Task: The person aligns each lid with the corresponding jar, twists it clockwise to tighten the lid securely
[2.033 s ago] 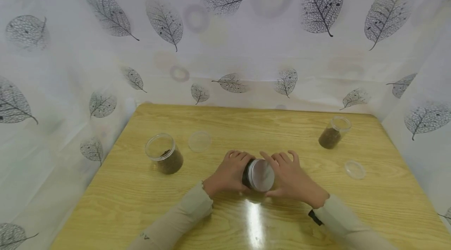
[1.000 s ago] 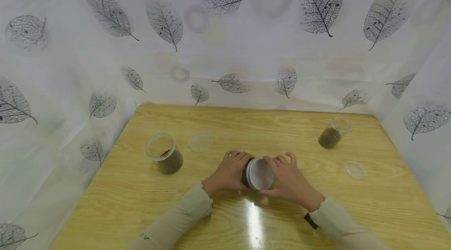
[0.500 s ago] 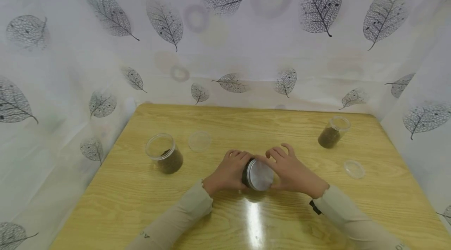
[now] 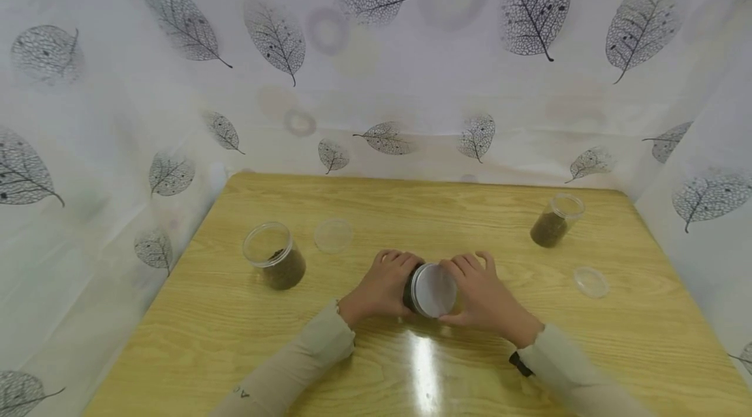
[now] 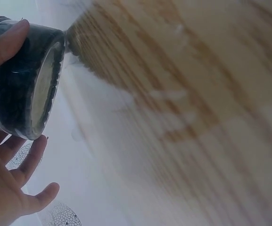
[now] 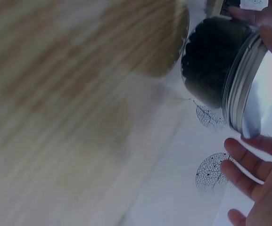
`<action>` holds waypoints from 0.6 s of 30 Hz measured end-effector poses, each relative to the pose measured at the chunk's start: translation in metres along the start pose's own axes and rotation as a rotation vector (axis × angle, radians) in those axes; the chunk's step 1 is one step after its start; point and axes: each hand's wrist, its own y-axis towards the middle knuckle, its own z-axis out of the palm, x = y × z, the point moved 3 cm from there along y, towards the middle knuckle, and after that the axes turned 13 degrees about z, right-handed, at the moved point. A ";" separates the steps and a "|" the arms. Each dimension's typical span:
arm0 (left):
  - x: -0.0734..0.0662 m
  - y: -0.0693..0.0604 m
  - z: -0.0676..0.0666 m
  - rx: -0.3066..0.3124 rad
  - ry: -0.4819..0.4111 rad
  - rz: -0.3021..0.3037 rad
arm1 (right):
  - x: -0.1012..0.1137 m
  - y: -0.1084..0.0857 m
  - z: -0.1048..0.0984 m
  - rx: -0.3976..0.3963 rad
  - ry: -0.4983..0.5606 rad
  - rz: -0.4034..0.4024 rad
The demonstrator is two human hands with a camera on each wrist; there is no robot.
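Note:
A clear jar (image 5: 13, 80) filled with dark pieces is tilted toward me at the middle of the table, its silver screw lid (image 4: 436, 291) facing me. My left hand (image 4: 382, 286) holds the jar's body from the left, the thumb on one side and fingers on the other. From the right, my right hand (image 4: 484, 293) pinches the lid's rim between thumb and fingers. In the right wrist view the lid sits on the jar's mouth, and the lower fingers of that hand (image 6: 263, 183) spread away from it.
On the wood-grain table (image 4: 470, 215), a wide uncovered jar (image 4: 282, 271) with dark contents stands left. A narrower uncovered jar (image 4: 549, 229) stands back right. Clear lids lie near each, one left (image 4: 333, 236), one right (image 4: 591, 282). A leaf-print curtain (image 4: 405, 91) surrounds the table.
My right hand gripped the lid, loosened and shifted back half a second ago, and now grips its rim again. The left hand and the jar have stayed nearly still.

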 end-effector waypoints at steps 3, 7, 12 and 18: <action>0.000 0.000 0.000 -0.002 0.007 0.000 | 0.004 -0.004 0.002 0.005 0.004 0.068; 0.000 0.000 0.000 -0.009 0.019 0.004 | 0.007 -0.007 0.002 0.024 0.009 0.128; 0.000 0.001 0.001 0.004 0.027 0.001 | 0.006 -0.003 -0.002 -0.011 -0.032 0.041; -0.001 0.002 0.002 0.029 0.034 -0.004 | 0.004 0.007 -0.009 -0.020 -0.055 -0.124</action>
